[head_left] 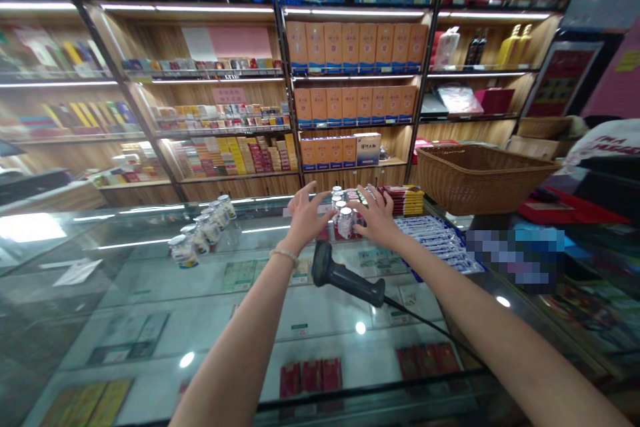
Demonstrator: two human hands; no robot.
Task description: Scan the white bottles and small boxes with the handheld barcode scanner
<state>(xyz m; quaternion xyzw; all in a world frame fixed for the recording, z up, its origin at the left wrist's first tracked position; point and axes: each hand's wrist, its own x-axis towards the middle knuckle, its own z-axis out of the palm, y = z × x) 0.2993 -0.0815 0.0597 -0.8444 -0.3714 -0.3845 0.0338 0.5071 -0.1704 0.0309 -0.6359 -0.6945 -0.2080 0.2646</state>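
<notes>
Both my arms reach forward over a glass counter [210, 320]. My left hand [307, 213] has its fingers spread, just left of a short row of small clear bottles with white caps [345, 221]. On the other side of that row is my right hand [373, 213], its fingers apart and curved near the bottles; whether its fingertips touch them I cannot tell. Below my hands a black handheld barcode scanner [350, 280] lies on the glass, its cable running to the lower right. Several similar white-capped bottles with labels [200, 230] stand in a slanting line to the left.
Right of my hands are stacked red and yellow packs [404, 200] and a tray of blue-and-white sticks [437, 243]. A wicker basket [480, 180] stands behind them. Papers [77, 272] lie at left. Boxed shelves [357, 47] line the back wall.
</notes>
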